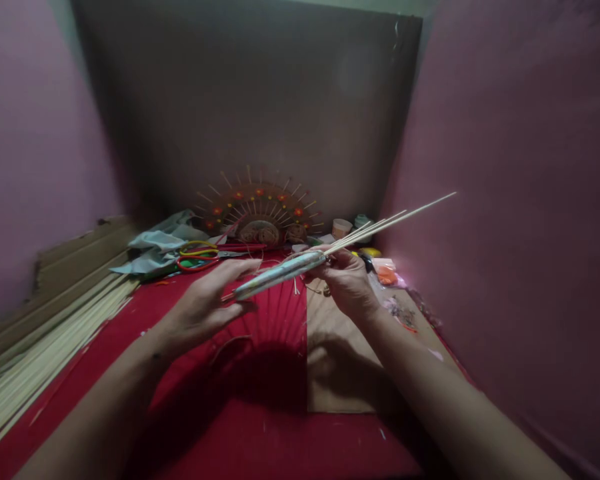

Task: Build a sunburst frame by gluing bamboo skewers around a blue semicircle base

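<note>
A flat pale blue-green piece (280,275), seen nearly edge-on, is held above the red cloth, with several thin light sticks (370,229) fanning from its right end toward the upper right. My right hand (347,279) grips the piece at that end, near where the sticks come out. At the left end my left hand (207,300) has its thumb and fingers apart around the edge, beside a small reddish tip. Whether its fingers touch the piece is unclear. Thin brown twine hangs about the piece.
Red cloth (220,440) covers the surface, with a brown board (350,380) at right. Scissors (197,257) and light blue cloth (163,240) lie back left. Long sticks (55,347) line the left side. A decorated sunburst piece (260,200) and a cup (341,228) stand behind.
</note>
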A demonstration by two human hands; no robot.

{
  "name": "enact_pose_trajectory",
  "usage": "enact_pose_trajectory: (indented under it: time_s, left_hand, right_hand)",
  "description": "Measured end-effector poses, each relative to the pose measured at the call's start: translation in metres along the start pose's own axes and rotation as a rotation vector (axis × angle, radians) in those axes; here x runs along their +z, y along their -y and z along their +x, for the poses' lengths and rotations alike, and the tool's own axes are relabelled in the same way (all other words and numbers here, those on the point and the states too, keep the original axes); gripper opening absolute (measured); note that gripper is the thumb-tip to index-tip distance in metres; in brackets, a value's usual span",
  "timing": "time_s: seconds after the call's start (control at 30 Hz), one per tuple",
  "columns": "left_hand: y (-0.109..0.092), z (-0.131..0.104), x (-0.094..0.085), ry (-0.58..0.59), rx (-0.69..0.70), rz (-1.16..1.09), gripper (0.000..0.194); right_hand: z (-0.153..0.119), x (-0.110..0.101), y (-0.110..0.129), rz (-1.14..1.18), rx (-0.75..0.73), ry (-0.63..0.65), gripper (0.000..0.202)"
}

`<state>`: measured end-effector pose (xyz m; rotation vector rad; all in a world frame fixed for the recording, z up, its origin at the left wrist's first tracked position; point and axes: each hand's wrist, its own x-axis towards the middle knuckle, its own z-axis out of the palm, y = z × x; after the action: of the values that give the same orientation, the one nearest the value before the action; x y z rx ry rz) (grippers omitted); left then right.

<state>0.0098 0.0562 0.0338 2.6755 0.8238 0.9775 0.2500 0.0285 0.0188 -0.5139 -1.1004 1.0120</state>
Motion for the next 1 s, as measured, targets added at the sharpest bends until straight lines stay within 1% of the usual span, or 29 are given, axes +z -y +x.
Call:
enact_pose_trajectory:
  time_s: [0.07,0.13,0.23,0.33,0.43,0.53,0.6,0.67,0.73,0.83,0.9,0.97,1.0]
  left_hand:
    - [-0.002,-0.004,-0.006,-0.058,0.017,0.067,0.048]
    - [-0.007,-0.009,-0.009,-0.141,0.025,0.121,0.044]
    - [-0.018,-0.015,-0.01,-0.254,0.019,0.152,0.034]
    - [-0.028,-0.02,-0.006,-0.348,-0.009,0.097,0.014]
    - [-0.032,-0.023,-0.003,-0.406,-0.045,-0.002,0.008]
    - [-0.031,-0.026,-0.001,-0.36,-0.122,-0.1,0.011]
    - [-0.029,-0.029,0.001,-0.313,-0.142,-0.133,0.014]
    - [-0.028,-0.031,0.002,-0.295,-0.107,-0.123,0.013]
    - [-0.029,-0.033,0.003,-0.273,-0.037,-0.106,0.011]
    - [-0.033,-0.034,0.003,-0.188,0.096,-0.071,0.011]
    - [-0.034,-0.034,0.003,-0.144,0.152,-0.028,0.011]
    - [-0.033,-0.034,0.003,-0.156,0.147,-0.001,0.011]
    - [-0.031,-0.034,0.003,-0.168,0.115,-0.005,0.011]
  right_hand:
    - [0.001,0.001,-0.001,0.023,-0.014,-0.003,0.029]
    - [0.001,0.001,-0.002,0.036,-0.022,-0.007,0.036]
    - [0.002,0.001,-0.002,0.026,-0.028,-0.017,0.042]
    - [0.003,0.001,-0.004,0.012,-0.034,-0.033,0.044]
    - [0.003,0.001,-0.006,0.019,-0.042,-0.058,0.042]
    - [0.003,0.002,-0.007,0.035,-0.055,-0.086,0.037]
    - [0.003,0.003,-0.007,0.04,-0.057,-0.105,0.034]
    - [0.002,0.003,-0.007,0.035,-0.052,-0.113,0.033]
    - [0.002,0.003,-0.006,0.023,-0.048,-0.117,0.032]
    - [0.002,0.002,-0.007,0.014,-0.054,-0.122,0.03]
    - [0.002,0.001,-0.007,0.015,-0.057,-0.114,0.03]
    - [0.002,0.001,-0.007,0.02,-0.061,-0.099,0.031]
    - [0.001,0.002,-0.007,0.023,-0.061,-0.095,0.031]
